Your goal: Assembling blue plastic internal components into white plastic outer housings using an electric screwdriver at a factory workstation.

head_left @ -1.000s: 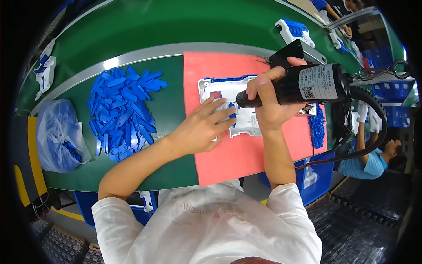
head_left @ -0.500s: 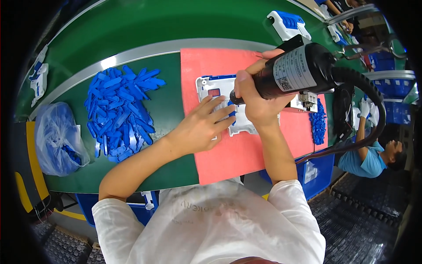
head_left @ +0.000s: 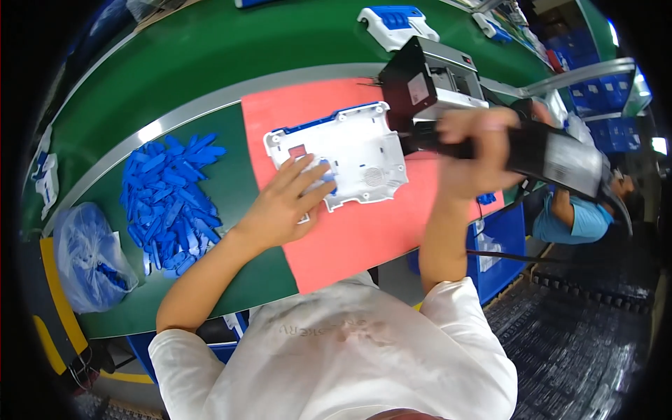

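A white plastic housing half [head_left: 353,150] with a blue strip along its far edge lies inside up on the pink mat [head_left: 350,241]. My left hand [head_left: 283,203] rests on its left part with the fingers spread, close to a small blue piece inside. My right hand [head_left: 479,150], smeared by motion, is wrapped round a black electric screwdriver [head_left: 521,150]. The tool lies almost level, its narrow end pointing left near the housing's right edge. Just beyond it stands a black and silver box [head_left: 434,84], which looks like a screw feeder.
Left of the mat is a heap of blue plastic strips [head_left: 168,203], with a clear bag [head_left: 94,255] beyond. A white and blue housing [head_left: 399,26] sits on the green surface at the back. Blue bins [head_left: 500,259] and a co-worker in a blue shirt [head_left: 574,217] are at right.
My right hand has drawn the screwdriver away from the housing to the right, tipping it level. The left hand stays on the housing. The whole view has shifted, showing more of the feeder box.
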Demonstrator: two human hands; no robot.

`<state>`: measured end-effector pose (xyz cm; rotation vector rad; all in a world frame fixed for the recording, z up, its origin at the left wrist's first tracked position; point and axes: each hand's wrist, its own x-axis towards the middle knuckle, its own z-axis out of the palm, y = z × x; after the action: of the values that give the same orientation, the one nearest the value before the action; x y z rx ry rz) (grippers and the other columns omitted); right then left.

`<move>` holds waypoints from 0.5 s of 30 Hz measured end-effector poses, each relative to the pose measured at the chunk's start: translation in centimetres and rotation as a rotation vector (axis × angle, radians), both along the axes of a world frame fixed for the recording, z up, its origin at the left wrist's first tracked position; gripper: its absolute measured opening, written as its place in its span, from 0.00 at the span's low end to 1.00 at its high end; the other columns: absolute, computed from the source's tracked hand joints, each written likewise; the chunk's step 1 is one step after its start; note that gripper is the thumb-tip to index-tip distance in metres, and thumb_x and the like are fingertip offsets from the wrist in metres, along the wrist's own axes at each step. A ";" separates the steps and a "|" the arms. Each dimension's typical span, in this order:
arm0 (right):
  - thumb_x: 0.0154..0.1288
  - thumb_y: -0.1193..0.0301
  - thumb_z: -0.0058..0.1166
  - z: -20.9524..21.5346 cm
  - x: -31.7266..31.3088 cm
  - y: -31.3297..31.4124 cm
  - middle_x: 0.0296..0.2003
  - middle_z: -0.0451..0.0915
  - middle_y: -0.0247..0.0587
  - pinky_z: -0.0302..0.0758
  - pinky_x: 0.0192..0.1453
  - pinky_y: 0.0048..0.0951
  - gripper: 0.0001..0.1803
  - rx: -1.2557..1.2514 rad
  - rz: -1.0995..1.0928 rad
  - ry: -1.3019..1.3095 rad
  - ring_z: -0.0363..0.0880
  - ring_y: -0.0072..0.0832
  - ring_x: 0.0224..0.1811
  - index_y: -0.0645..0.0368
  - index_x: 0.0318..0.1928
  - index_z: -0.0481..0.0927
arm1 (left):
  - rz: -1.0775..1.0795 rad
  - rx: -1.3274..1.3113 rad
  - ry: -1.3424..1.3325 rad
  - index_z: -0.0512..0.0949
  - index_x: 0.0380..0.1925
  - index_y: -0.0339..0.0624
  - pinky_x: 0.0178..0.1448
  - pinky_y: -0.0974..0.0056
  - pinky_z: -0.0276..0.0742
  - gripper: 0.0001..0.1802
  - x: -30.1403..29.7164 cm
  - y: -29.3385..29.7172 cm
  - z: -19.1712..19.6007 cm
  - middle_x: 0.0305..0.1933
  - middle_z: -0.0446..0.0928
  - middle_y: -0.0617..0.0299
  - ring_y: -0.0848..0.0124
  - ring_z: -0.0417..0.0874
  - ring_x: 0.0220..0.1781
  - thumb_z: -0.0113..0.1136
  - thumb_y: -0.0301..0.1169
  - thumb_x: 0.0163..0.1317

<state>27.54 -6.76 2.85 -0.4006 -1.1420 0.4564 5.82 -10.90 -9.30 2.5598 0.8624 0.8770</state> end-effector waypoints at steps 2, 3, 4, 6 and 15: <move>0.58 0.84 0.49 0.5 5.3 0.3 0.21 0.74 0.41 0.76 0.22 0.35 0.33 0.050 -0.138 0.039 0.71 0.27 0.13 0.64 0.63 0.53 | 0.032 -0.037 -0.014 0.78 0.49 0.41 0.69 0.46 0.65 0.24 0.1 0.0 0.4 0.60 0.72 0.52 0.48 0.69 0.65 0.60 0.22 0.47; 0.58 0.85 0.49 0.7 7.0 0.1 0.20 0.74 0.41 0.75 0.22 0.35 0.32 0.023 -0.178 0.011 0.71 0.27 0.14 0.65 0.62 0.53 | 0.028 -0.041 -0.005 0.78 0.49 0.41 0.70 0.46 0.64 0.24 0.2 0.0 0.5 0.60 0.72 0.51 0.48 0.69 0.66 0.61 0.21 0.47; 0.57 0.85 0.49 0.5 8.1 0.2 0.20 0.74 0.41 0.75 0.22 0.35 0.31 -0.007 -0.217 -0.013 0.71 0.27 0.14 0.66 0.61 0.54 | 0.012 -0.039 -0.011 0.78 0.49 0.41 0.70 0.46 0.64 0.24 0.0 0.1 0.4 0.60 0.72 0.51 0.48 0.69 0.66 0.61 0.21 0.47; 0.57 0.85 0.50 0.1 8.7 0.2 0.19 0.74 0.40 0.74 0.23 0.33 0.30 -0.049 -0.271 -0.069 0.72 0.27 0.14 0.67 0.60 0.55 | 0.013 -0.045 0.033 0.79 0.48 0.40 0.70 0.46 0.64 0.24 -0.2 0.0 0.3 0.60 0.72 0.51 0.48 0.68 0.67 0.61 0.21 0.46; 0.53 0.88 0.55 -2.2 8.8 1.2 0.18 0.74 0.34 0.68 0.23 0.21 0.31 -0.261 -0.241 -0.241 0.72 0.20 0.15 0.70 0.59 0.61 | 0.032 -0.043 0.051 0.80 0.45 0.39 0.69 0.44 0.64 0.22 0.2 0.2 0.9 0.59 0.74 0.51 0.48 0.69 0.67 0.61 0.21 0.45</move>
<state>36.38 -5.57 0.66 -0.8290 -1.2511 0.3512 6.02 -10.69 -8.42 2.5485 0.9299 0.7967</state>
